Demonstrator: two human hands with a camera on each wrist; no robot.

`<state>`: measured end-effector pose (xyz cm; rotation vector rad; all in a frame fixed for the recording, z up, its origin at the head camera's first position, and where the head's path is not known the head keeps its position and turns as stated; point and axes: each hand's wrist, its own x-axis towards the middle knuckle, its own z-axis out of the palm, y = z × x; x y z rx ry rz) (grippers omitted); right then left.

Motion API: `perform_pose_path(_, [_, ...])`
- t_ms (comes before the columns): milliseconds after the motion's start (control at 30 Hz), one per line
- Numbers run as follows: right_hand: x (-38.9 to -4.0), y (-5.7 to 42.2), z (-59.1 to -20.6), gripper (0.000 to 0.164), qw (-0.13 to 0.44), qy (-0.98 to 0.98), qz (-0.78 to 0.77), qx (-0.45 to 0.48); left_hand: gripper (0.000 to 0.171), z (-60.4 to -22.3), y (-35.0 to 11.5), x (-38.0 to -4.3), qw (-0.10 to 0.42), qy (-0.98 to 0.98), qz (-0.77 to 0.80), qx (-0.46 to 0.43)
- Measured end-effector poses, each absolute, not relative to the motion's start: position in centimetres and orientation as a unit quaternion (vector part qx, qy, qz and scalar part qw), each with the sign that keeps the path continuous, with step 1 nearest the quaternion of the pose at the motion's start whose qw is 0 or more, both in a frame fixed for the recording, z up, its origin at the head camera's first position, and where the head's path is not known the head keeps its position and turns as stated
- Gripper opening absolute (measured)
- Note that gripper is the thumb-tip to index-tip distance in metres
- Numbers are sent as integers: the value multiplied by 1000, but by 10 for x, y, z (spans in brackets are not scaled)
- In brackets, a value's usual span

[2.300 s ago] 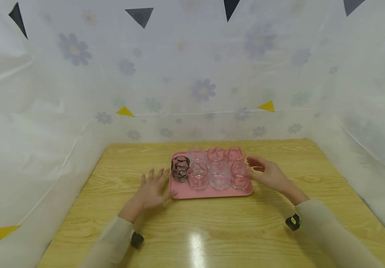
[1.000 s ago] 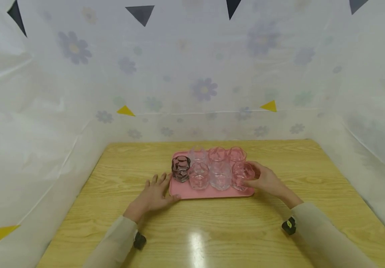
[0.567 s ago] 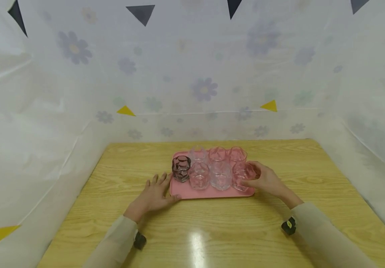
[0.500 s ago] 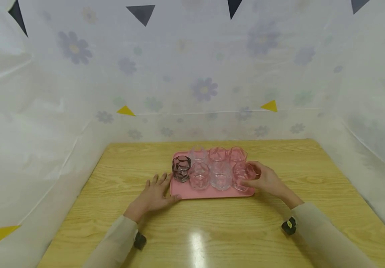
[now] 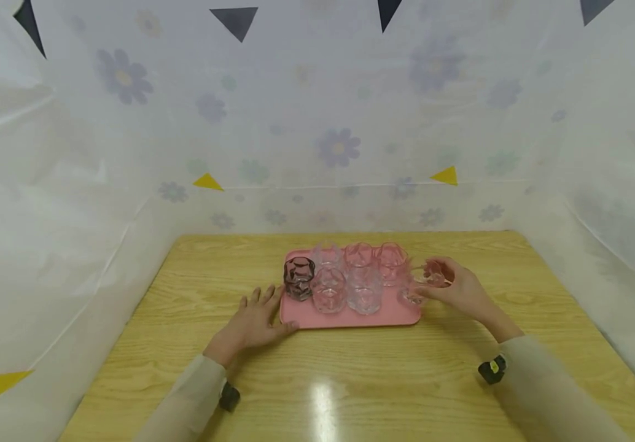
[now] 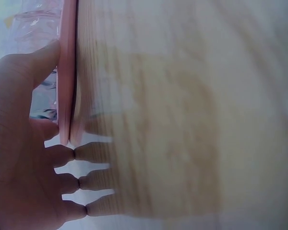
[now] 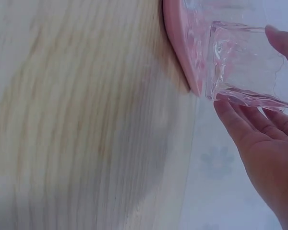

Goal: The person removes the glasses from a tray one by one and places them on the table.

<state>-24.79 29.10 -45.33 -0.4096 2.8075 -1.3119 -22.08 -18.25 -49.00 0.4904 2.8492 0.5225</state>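
Note:
A pink tray (image 5: 345, 319) carries several faceted glasses in two rows. A clear glass (image 7: 249, 62) is in my right hand (image 5: 463, 294), thumb on one side and fingers on the other. In the right wrist view its base faces the tray and it is raised off the table. My left hand (image 5: 252, 319) lies at the tray's left end with fingers spread. Its fingertips touch the table and its thumb (image 6: 45, 57) rests on the tray rim. Closest to it stands a dark smoky glass (image 5: 298, 279).
Pinkish-looking clear glasses (image 5: 328, 291) stand close together on the tray, with another glass (image 5: 392, 261) at the back right corner. Wood-grain table (image 5: 295, 380) surrounds the tray. White flower-print sheeting (image 5: 306, 123) rises behind and at both sides.
My right hand has closed round the front right glass, lifted it and moved it rightward, baring that tray corner. My left hand has shifted slightly right, its thumb now on the tray edge.

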Motion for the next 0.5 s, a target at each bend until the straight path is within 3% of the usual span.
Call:
perform_pose_path(233, [-249, 322, -456, 69, -15, 908, -405, -107, 100, -489, -183, -222, 103, 965, 174, 165])
perform_pose_path(500, [-251, 363, -458, 86, -15, 918, -394, -39, 99, -488, -182, -220, 104, 965, 175, 167])
